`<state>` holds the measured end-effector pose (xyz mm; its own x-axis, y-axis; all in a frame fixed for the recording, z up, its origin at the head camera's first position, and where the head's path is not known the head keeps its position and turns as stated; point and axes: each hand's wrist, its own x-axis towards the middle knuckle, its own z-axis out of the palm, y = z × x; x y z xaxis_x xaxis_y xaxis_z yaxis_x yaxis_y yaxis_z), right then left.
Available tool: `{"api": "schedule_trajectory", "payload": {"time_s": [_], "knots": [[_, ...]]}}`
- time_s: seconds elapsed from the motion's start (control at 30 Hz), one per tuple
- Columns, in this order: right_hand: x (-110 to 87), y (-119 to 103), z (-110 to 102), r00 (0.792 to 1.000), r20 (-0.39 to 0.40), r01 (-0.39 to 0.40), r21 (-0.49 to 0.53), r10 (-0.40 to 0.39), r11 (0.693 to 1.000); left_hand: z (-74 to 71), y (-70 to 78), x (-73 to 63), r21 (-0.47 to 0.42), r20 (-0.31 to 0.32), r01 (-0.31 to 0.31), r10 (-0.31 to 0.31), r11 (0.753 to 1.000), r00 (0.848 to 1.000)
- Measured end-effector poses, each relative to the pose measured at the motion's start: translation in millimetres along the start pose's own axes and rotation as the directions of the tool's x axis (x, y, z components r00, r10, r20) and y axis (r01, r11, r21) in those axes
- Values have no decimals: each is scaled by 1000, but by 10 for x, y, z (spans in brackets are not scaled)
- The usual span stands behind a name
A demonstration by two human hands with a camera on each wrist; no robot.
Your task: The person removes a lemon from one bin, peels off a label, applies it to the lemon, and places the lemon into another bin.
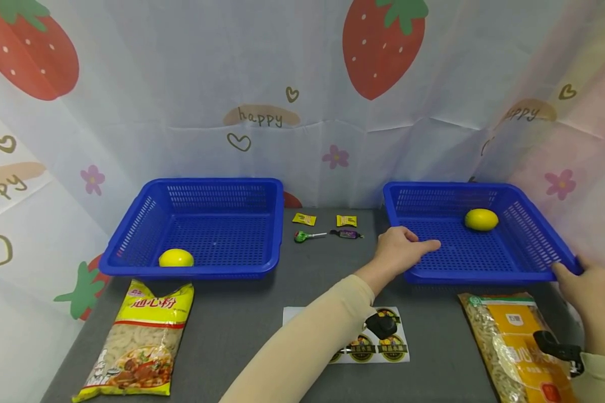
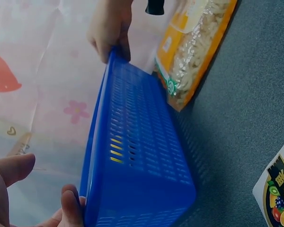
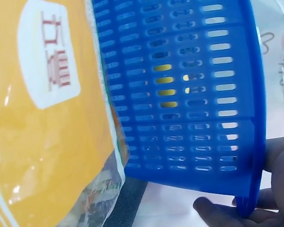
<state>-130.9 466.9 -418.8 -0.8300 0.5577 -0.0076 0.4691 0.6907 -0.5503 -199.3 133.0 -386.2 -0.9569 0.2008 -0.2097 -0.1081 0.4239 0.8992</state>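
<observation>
A blue plastic basket [image 1: 464,277] with slotted walls stands at the right, holding one lemon [image 1: 481,219]. My right hand [image 1: 592,288] grips its rim at the front right corner; in the right wrist view, thumb and fingers [image 3: 210,210] are around that rim. At the basket's left side is my left hand [image 1: 400,249], its thumb stretched out over the inside, apart from the rim. The left wrist view has its bent fingers [image 2: 71,205] beside the rim, partly cut off by the frame. Below the right hand lies an orange bag of dried pasta [image 1: 524,341].
Another blue basket [image 1: 191,272] at the left holds a lemon [image 1: 176,258]. Between the baskets lie two yellow-wrapped sweets [image 1: 305,219], a lollipop [image 1: 307,236] and a purple-wrapped candy [image 1: 347,234]. A yellow pasta bag [image 1: 141,341] lies front left. My left arm partly covers a sticker sheet [image 1: 393,355].
</observation>
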Motion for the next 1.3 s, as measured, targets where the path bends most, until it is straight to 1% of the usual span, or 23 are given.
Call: {"api": "schedule_trajectory", "payload": {"time_s": [0.03, 0.1, 0.2, 0.23, 0.3, 0.37, 0.43, 0.5, 0.57, 0.7, 0.77, 0.87, 1.0, 1.07, 1.1, 1.17, 1.2, 1.3], "knots": [[-5, -7, -3, 1000, -13, 19, -9, -20, 1000, -4, -3, 2, 1, -1, -4, 4, 1000, 1000], [-11, -28, -4, 999, -23, 32, -9, -32, 999, -11, -14, 12, 2, -5, -10, 10, 1000, 1000], [-24, -63, 5, 1000, -29, 12, 13, -11, 1000, -34, -29, 16, -18, 3, -11, 12, 1000, 1000], [-32, -78, 4, 999, -37, 6, 20, -5, 1000, -44, -36, 18, -38, 16, -16, 16, 999, 1000], [-54, -106, 0, 998, -63, 1, 37, 1, 999, -73, -48, 24, -110, 62, -19, 26, 994, 998], [-82, -133, -15, 996, -93, 11, 48, -6, 999, -121, -70, 34, -196, 112, -25, 48, 980, 993], [-114, -165, -31, 993, -118, 29, 48, -23, 998, -189, -107, 54, -271, 151, -34, 77, 962, 986], [-152, -207, -50, 991, -131, 46, 50, -39, 998, -275, -155, 74, -310, 168, -45, 101, 950, 981], [-193, -261, -60, 987, -148, 72, 35, -67, 997, -371, -207, 95, -327, 171, -56, 117, 944, 978], [-284, -395, -51, 969, -201, 146, -19, -147, 989, -584, -278, 120, -325, 158, -78, 136, 942, 978], [-325, -469, -34, 956, -226, 184, -26, -185, 983, -689, -290, 128, -317, 145, -89, 141, 944, 979], [-383, -582, -12, 941, -249, 234, -7, -228, 972, -829, -296, 128, -298, 133, -100, 146, 949, 980], [-459, -719, 8, 926, -259, 286, 8, -275, 958, -979, -308, 110, -273, 137, -112, 154, 955, 978], [-509, -784, 26, 918, -249, 319, 7, -307, 948, -1045, -321, 93, -256, 140, -128, 168, 958, 976], [-538, -822, 38, 911, -246, 342, 7, -330, 940, -1076, -330, 80, -251, 139, -136, 175, 958, 975], [-596, -881, 61, 902, -218, 389, 35, -372, 921, -1138, -356, 55, -234, 136, -157, 192, 959, 972], [-624, -909, 80, 894, -208, 416, 52, -397, 908, -1169, -369, 39, -229, 135, -165, 199, 959, 971], [-705, -997, 153, 858, -210, 497, 113, -469, 860, -1256, -416, -14, -217, 132, -176, 208, 960, 969]]}}
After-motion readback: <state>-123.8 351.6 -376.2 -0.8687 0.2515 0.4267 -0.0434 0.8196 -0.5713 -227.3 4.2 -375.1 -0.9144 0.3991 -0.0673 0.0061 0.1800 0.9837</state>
